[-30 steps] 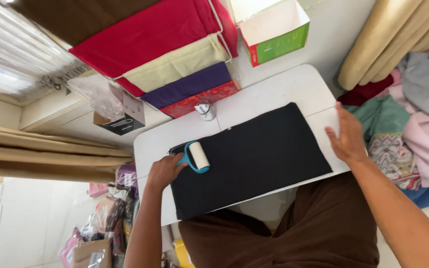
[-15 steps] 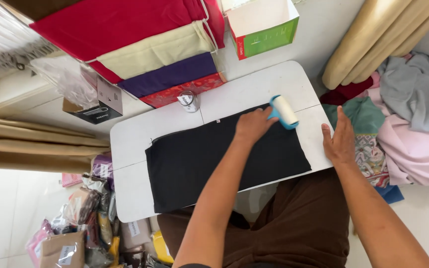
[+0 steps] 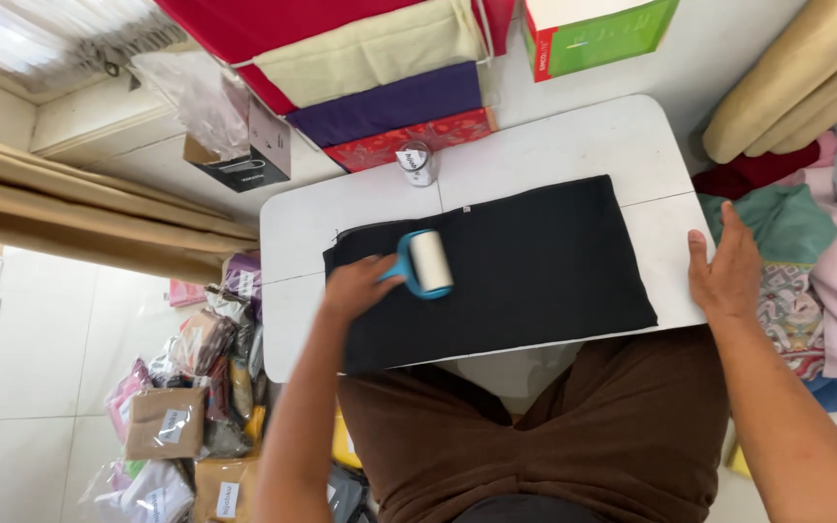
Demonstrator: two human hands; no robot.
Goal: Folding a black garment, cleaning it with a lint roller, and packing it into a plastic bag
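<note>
A black cloth point(image 3: 535, 261) lies flat across a small white table point(image 3: 573, 145). My left hand point(image 3: 358, 286) grips the blue handle of a lint roller point(image 3: 426, 262), whose white roll rests on the left part of the cloth. My right hand point(image 3: 727, 273) lies flat on the table's right edge, just beside the cloth's right end, fingers together and holding nothing.
A small glass jar point(image 3: 418, 163) stands at the table's far edge. Stacked red, cream and purple fabric bags point(image 3: 370, 87) and a green box point(image 3: 603, 34) lie beyond. Piled clothes point(image 3: 816, 242) sit right, packages point(image 3: 186, 407) on the floor left, beige curtains on both sides.
My left hand has drawn the lint roller from the cloth's right end back to its left part. My right hand has stayed on the table's right edge.
</note>
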